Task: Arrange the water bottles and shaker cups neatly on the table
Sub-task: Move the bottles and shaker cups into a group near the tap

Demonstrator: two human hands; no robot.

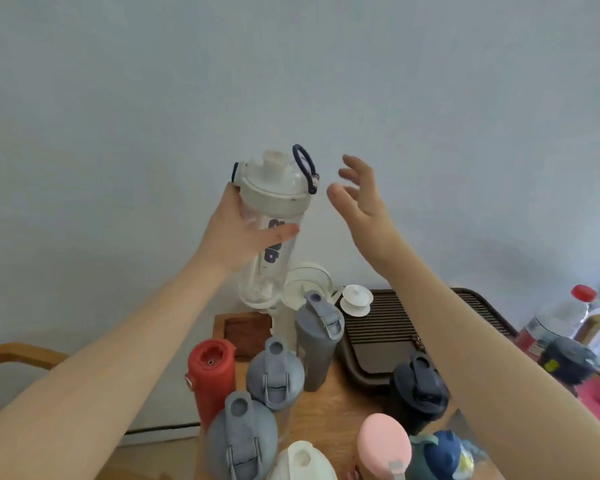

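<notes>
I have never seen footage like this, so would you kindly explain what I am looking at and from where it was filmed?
There is no machine here: a person wears one wide-angle camera on the head, looking forward and down at their own bare arms. The left hand grips a clear shaker cup with a white lid, raised above the wooden table. The right hand is open beside it, holding nothing. Below stand a red bottle, several grey-lidded shaker cups, a tall grey bottle, a pink-lidded cup and a dark slatted tray.
</notes>
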